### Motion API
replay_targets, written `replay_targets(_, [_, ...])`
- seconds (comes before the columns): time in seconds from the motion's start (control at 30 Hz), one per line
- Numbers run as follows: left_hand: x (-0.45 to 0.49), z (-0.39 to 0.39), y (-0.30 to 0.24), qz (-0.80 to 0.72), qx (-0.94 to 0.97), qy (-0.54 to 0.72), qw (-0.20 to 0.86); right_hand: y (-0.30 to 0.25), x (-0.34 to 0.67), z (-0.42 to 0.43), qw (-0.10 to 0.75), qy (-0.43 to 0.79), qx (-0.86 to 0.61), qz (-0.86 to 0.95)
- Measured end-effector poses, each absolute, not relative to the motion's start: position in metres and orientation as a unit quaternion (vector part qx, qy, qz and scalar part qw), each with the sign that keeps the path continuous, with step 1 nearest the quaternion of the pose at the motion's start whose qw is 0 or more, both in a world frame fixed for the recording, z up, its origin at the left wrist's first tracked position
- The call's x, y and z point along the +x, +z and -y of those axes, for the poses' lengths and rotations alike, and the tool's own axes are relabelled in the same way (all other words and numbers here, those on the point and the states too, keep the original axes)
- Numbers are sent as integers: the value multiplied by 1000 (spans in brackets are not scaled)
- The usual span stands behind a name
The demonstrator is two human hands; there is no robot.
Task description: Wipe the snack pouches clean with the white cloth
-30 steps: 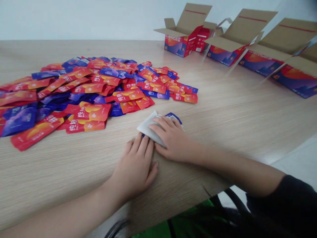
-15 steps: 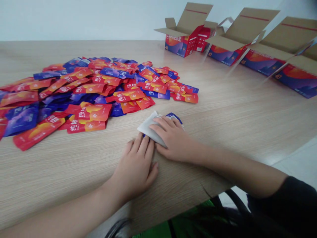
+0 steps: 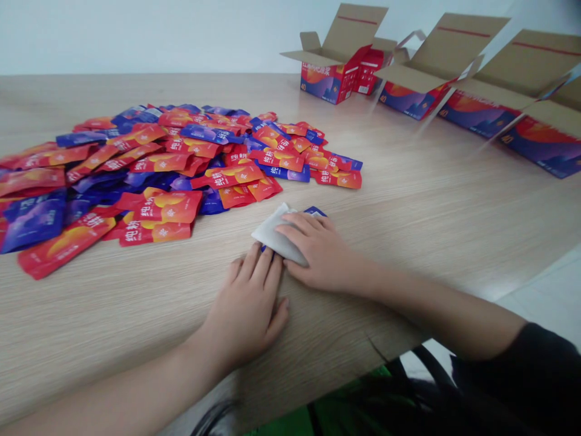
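Observation:
My right hand (image 3: 323, 253) lies over a folded white cloth (image 3: 278, 235), its fingers curled onto the cloth and pressing it down. Beneath the cloth is a blue pouch (image 3: 316, 211), mostly hidden; a corner pokes out past my right fingers and a sliver shows near my left fingertips. My left hand (image 3: 247, 306) rests palm down on the table, fingers stretched out and thumb apart. Its fingertips touch the near edge of the pouch and cloth.
A broad heap of red pouches (image 3: 158, 206) and blue pouches (image 3: 40, 215) spreads across the left and middle of the wooden table (image 3: 408, 200). Several printed cartons (image 3: 322, 82) with raised flaps stand in a row at the back right. The table's front edge runs below my arms.
My right hand and the cloth have shifted very slightly, and a little less of the pouch's far corner shows. My left hand stays nearly in place. The whole view has drifted a little.

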State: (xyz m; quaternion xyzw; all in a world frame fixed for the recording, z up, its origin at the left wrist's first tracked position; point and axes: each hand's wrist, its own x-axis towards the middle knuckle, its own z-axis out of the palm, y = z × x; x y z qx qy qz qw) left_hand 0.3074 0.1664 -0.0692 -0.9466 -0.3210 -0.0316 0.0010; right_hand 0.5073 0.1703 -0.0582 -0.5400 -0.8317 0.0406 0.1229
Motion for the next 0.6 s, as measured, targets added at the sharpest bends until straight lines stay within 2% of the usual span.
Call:
replay_targets(0.2, [307, -166, -70, 320, -947, -23, 10, -59, 522, -181, 108, 1, -631, 768])
replay_targets(0.43, [309, -167, -67, 325, -945, -19, -8, -58, 509, -169, 102, 31, -523, 846])
replay_targets(0.6, [309, -166, -69, 327, -945, -13, -3, -61, 526, -181, 84, 21, -620, 780])
